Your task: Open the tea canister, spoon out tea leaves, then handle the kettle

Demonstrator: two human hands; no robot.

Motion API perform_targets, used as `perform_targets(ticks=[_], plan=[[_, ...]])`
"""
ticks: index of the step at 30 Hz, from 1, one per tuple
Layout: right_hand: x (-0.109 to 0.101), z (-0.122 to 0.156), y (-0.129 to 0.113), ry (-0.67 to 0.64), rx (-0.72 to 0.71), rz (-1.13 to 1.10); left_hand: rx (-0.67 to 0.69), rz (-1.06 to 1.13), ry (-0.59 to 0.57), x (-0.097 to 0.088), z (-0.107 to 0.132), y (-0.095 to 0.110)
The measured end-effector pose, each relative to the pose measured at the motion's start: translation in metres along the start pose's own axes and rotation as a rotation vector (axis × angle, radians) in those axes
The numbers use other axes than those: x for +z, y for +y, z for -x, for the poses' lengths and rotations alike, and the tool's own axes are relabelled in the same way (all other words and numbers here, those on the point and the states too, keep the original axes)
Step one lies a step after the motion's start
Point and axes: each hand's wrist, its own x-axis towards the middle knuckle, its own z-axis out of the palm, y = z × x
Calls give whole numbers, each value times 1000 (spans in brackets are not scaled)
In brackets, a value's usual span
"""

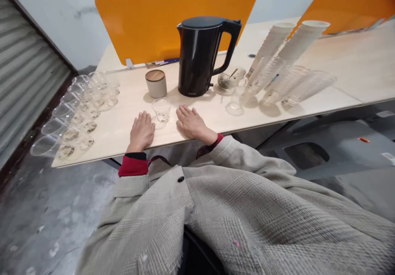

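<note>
My left hand lies flat on the light wooden table, palm down, holding nothing. Also flat on the tabletop is my right hand, its fingers stretched out. Between the two hands stands a clear plastic cup with a few dark bits, like dry tea leaves, at its bottom; neither hand appears to grip it. Just behind that cup is a grey canister with a wooden lid. A black electric kettle stands upright behind my right hand, handle to the right.
Rows of clear cups, several with dark leaves inside, fill the table's left end. Right of the kettle are a glass cup of leaves, an upturned clear cup, tall paper cup stacks and clear cup stacks. An orange divider stands behind.
</note>
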Motion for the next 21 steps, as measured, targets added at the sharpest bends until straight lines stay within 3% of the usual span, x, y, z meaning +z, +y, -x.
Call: perform_targets(ticks=[14,21], plan=[[1,1,2,-6,-1,-33,7,-2,-4,0,0,-1],[7,-21,16,111,-24,-406,7,37,56,6,2,0]])
